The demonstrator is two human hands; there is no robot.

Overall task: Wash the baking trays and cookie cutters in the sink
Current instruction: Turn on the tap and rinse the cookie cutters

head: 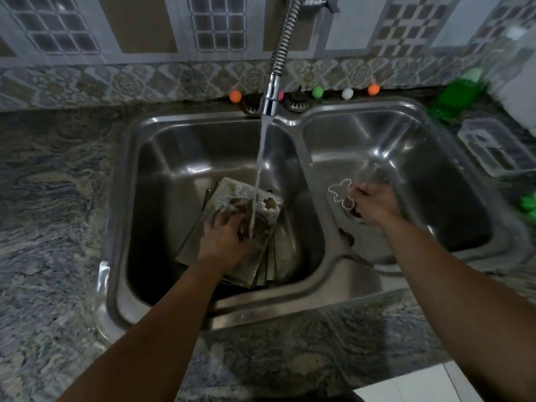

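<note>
A home kitchen: double steel sink (293, 123), granite counter (52, 198), patterned tiles (174, 79).

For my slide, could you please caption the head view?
Left hand holds sponge under tap; right hand holds cookie cutter.

a stack of square metal baking trays (262, 264) lies tilted in the left basin of the steel sink (311, 172), fanned at its lower edges, its top surface soapy under the running water. a thin metal cookie cutter (341, 193), bear-shaped in outline, is held over the right basin.
</note>
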